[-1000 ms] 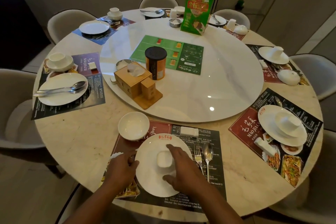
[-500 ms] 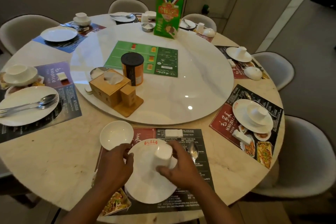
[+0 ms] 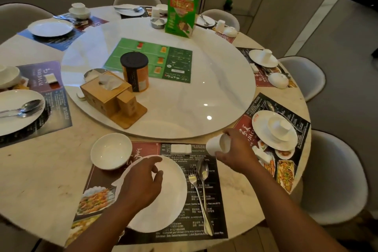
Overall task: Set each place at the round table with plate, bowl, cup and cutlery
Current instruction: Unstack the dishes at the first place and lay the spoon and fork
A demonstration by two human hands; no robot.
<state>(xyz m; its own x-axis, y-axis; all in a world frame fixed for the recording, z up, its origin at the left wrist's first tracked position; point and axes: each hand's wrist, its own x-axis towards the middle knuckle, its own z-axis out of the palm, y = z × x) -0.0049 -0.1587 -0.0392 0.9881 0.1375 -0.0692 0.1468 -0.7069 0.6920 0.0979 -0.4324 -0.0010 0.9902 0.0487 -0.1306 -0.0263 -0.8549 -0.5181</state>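
- Right hand (image 3: 235, 153) grips the cup (image 3: 217, 145): small, plain white, tipped sideways, at 2 o'clock from the plate (image 3: 171, 194), over the placemat (image 3: 212, 200) corner.
- Left hand (image 3: 141, 182) is over the plate's left half, fingers loose, holding nothing.
- Six o'clock place: one round white plate, one white bowl (image 3: 111, 151) at 10 o'clock, and one fork (image 3: 193, 180) and one spoon (image 3: 202, 170) side by side at 3 o'clock.
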